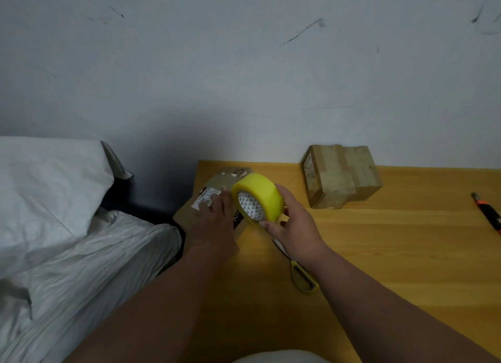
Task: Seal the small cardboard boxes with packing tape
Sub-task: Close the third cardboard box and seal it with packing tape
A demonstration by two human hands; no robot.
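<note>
A small cardboard box (217, 182) with a white barcode label lies at the left corner of the wooden table (393, 240). My left hand (214, 221) rests flat on top of it, fingers straight. My right hand (292, 227) grips a yellow roll of packing tape (264, 196) just right of the box, held above the table with its printed core facing me. A second small cardboard box (341, 175), wrapped in clear tape, stands farther back on the right by the wall.
Scissors with yellow handles (303, 277) lie on the table under my right wrist. An orange and black utility knife (488, 213) lies at the right edge. White crumpled sacks (62, 213) sit left of the table. A grey wall rises behind.
</note>
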